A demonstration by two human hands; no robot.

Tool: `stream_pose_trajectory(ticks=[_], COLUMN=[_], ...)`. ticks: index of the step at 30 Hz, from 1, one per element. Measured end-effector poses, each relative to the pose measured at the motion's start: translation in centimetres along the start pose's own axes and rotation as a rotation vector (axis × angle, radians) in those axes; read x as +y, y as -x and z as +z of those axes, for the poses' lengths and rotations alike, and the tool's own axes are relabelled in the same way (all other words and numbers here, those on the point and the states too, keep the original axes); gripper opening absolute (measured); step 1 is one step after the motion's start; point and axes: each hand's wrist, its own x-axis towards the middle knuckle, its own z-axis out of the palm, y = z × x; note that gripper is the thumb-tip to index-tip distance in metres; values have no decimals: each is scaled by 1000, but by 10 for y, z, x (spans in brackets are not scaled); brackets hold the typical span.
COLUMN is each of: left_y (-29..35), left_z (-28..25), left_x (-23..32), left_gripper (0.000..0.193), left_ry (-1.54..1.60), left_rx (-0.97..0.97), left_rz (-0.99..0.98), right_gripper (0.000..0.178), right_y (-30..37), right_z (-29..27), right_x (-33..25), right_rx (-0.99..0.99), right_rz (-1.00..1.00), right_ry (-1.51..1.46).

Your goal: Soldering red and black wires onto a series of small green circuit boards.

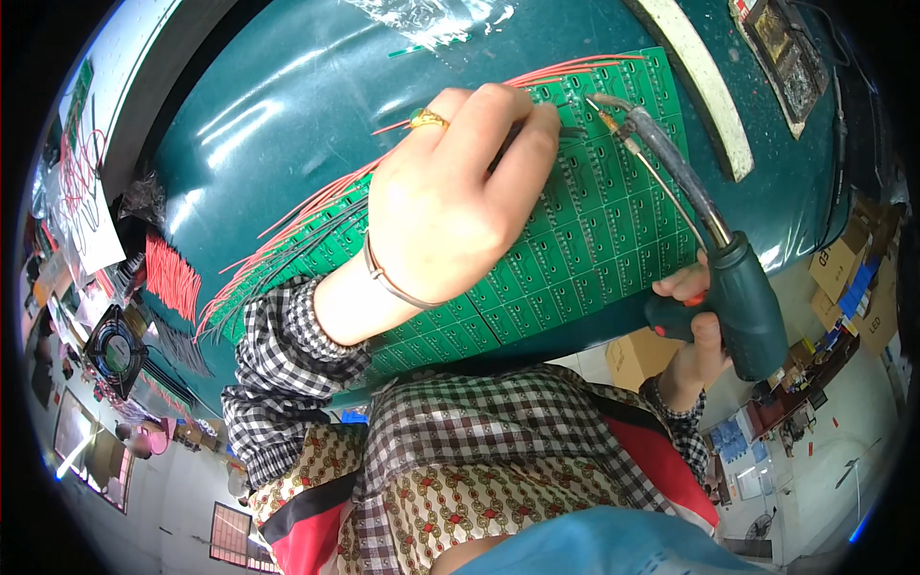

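Note:
A large panel of green circuit boards [575, 240] lies at a slant on the green table mat. My left hand [450, 192] is over its upper middle, fingers curled and closed round what looks like a black wire [572, 132], whose end shows past the fingertips. Red wires [287, 216] and black wires [321, 235] fan along the panel's far-left edge, partly under this hand. On the right, my right hand [695, 307] grips a dark green soldering gun [752, 297] by its handle. Its hot tip [596, 105] and thin feed tube point down at the panel's upper right.
A curved pale strip [700, 86] arches beyond the panel, with a grimy metal tray [784, 57] farther right. Bundled red wires [172, 278] and a small black fan [117, 350] are at the left. Clear plastic [431, 19] lies at the far edge; cardboard boxes [862, 278] stand at right.

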Motion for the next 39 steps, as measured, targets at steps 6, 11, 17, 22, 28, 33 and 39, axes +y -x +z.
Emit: stream_pose_trajectory(ticks=[6,11,17,22,28,33,39], left_y=[0,0,0,0,-1,1,3], left_z=[-1,-1,-1,0,-2,-3,-3], left_x=[0,1,0,0,1,0,-1], left_gripper=[28,29,29,29,29,29,29], left_ry=[1,1,-9,-7,-13,-7,2], left_rx=[-4,-15,-4,-4,-20,-9,4], left_rz=[1,-4,0,4,-3,6,11], right_gripper=[63,63,64,67,68,70,68], right_y=[-1,0,-1,1,0,-1,1], right_z=[2,1,3,2,1,-5,-2], right_x=[-2,0,-2,0,0,-2,-2], right_rx=[-13,-19,-29,51,69,64,84], right_rz=[47,57,67,22,20,45,55], right_ry=[13,4,29,23,7,-222,-237])
